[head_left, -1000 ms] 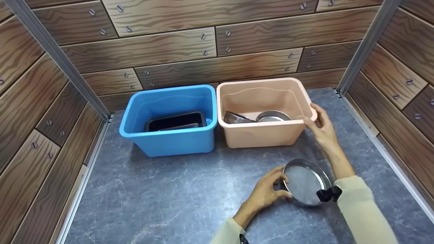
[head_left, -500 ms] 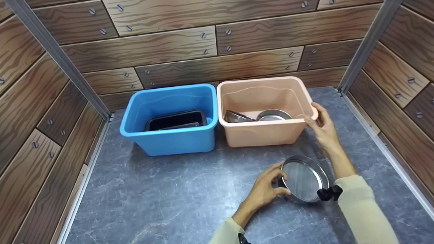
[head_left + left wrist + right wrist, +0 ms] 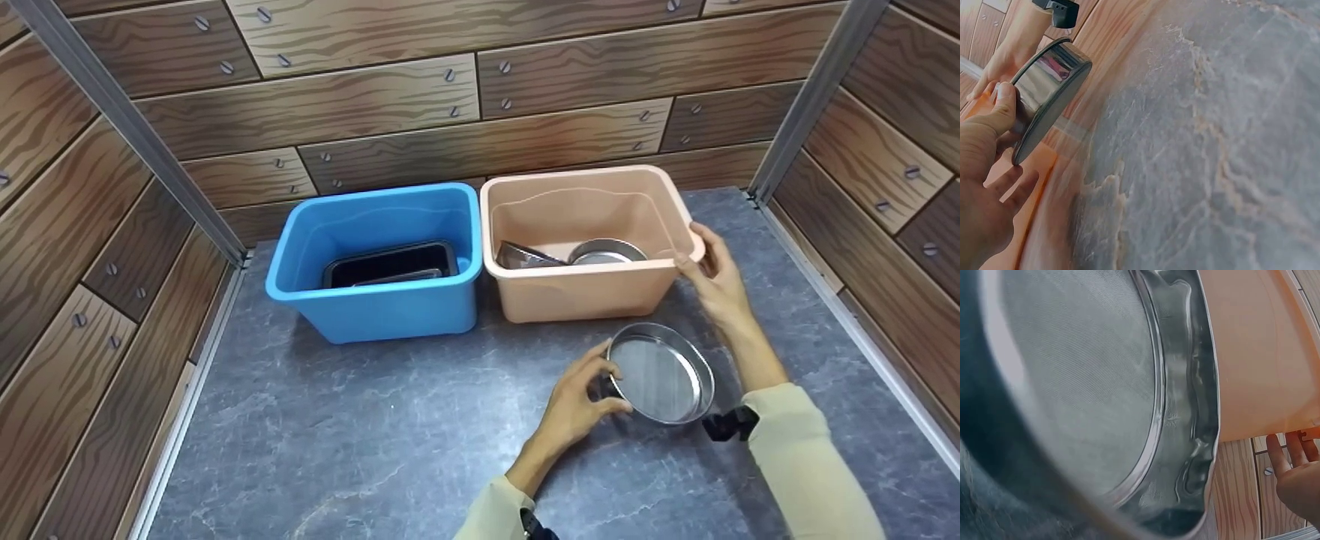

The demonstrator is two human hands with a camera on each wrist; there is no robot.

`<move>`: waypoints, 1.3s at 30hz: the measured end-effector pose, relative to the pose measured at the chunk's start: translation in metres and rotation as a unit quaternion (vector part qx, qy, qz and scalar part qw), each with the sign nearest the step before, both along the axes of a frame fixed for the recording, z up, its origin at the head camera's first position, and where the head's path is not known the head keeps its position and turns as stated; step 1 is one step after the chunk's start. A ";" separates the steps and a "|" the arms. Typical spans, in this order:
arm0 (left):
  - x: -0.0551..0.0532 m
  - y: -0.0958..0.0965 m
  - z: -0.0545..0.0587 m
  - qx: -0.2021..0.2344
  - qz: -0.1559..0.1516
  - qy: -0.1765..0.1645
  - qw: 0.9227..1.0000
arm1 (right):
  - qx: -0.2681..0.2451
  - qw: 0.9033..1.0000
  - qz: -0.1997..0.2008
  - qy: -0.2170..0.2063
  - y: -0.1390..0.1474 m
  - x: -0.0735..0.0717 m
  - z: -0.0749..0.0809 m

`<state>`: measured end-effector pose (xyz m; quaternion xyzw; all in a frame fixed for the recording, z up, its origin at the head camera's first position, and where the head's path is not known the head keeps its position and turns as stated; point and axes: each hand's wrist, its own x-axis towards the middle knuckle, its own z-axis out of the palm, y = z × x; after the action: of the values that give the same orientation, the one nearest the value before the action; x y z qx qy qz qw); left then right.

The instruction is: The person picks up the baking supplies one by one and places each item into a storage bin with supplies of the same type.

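Observation:
A round metal sieve (image 3: 660,379) with a fine mesh bottom is held tilted above the grey tabletop. My left hand (image 3: 581,397) pinches its left wall between thumb and fingers; in the left wrist view the sieve's shiny side (image 3: 1053,84) leans away from the palm. My right hand (image 3: 716,281) grips the right rim of the peach bin (image 3: 585,296), thumb outside the front corner. Inside that bin lie another round metal sieve or pan (image 3: 607,251) and a shiny metal piece (image 3: 525,256) leaning at the left. The right wrist view shows the held sieve's mesh (image 3: 1084,371) up close.
To the left of the peach bin, right against it, stands a blue bin (image 3: 375,311) with black rectangular trays (image 3: 397,264) inside. Wood-patterned walls (image 3: 390,90) enclose the back and both sides of the grey tabletop (image 3: 337,420).
My left hand has moved the sieve up and slightly left, closer to the peach bin's front. The right hand keeps its hold on the bin's rim.

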<state>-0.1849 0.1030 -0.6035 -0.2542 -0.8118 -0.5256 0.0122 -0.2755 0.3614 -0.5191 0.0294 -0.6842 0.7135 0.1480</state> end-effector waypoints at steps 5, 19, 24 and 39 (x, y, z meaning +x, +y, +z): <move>-0.004 -0.005 0.002 0.032 0.009 0.009 0.999 | -0.001 1.000 0.001 -0.003 0.000 0.000 0.000; -0.017 -0.023 0.019 0.098 0.008 0.054 0.994 | 0.011 1.000 -0.004 0.017 0.000 -0.001 0.000; -0.019 -0.026 0.025 0.096 0.010 0.070 0.993 | 0.012 1.000 -0.003 0.014 0.001 -0.001 0.000; -0.021 -0.029 0.051 0.109 -0.023 0.097 0.989 | 0.026 0.999 -0.013 0.020 0.001 -0.002 -0.001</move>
<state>-0.2057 0.0744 -0.5530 -0.3201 -0.7385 -0.5839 0.1063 -0.2770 0.3625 -0.5197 0.0386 -0.6996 0.6930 0.1700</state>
